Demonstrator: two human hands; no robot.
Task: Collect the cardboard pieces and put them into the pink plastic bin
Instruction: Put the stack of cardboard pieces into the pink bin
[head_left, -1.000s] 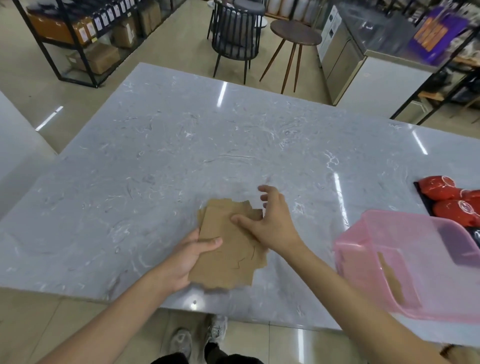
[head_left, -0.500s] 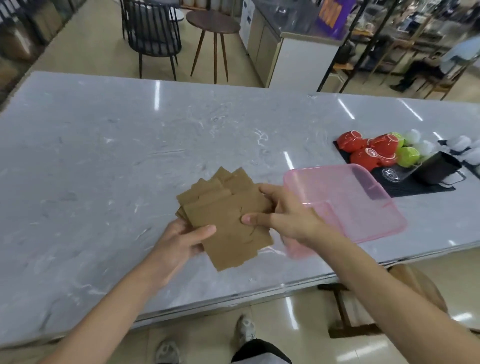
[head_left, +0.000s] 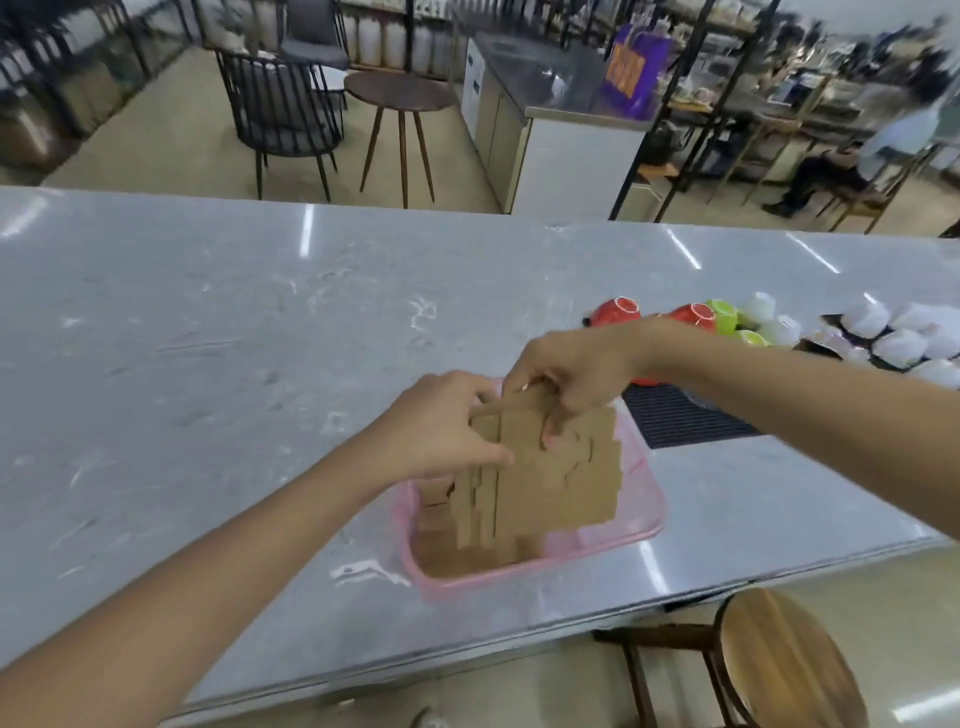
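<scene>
A stack of brown cardboard pieces (head_left: 550, 478) stands nearly upright over the pink plastic bin (head_left: 644, 512), its lower edges inside the bin's rim. My left hand (head_left: 441, 431) grips the stack's left side with the thumb across the front. From above, my right hand (head_left: 569, 371) pinches the stack's top edge. More brown cardboard (head_left: 457, 558) lies on the bin's floor. The bin sits on the grey marble table (head_left: 208, 364) near its front edge.
A black ribbed mat (head_left: 675, 421) lies right of the bin, with red cups (head_left: 615, 312), green cups (head_left: 724, 314) and white cups (head_left: 898, 340) behind it. A round wooden stool (head_left: 784, 660) stands below the table's front edge. Chairs and a counter stand beyond the table.
Both hands have carried the cardboard stack right from the table surface, tipped it upright and lowered it into the pink bin. The view has swung right.
</scene>
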